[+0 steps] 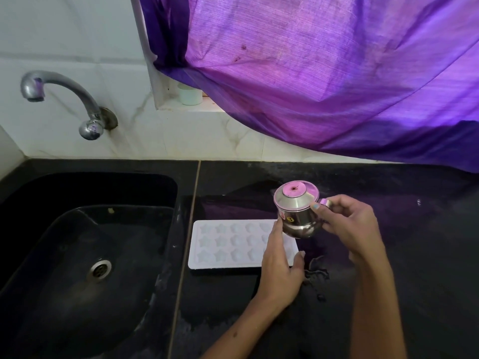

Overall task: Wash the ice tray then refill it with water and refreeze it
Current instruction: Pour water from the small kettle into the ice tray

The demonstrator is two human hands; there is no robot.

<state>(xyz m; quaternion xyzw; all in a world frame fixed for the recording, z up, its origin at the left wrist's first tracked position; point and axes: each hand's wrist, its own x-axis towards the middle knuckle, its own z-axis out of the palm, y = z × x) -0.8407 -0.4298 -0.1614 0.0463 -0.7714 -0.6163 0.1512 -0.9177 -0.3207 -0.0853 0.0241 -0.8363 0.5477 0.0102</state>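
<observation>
Lying under the left hand, whose grip is unclear, the white ice tray has star-shaped cells; the right hand grips a steel jug stickered "3".

Single head-worn wide-angle view, steeply down and forward, close over the black counter beside the sink.
</observation>
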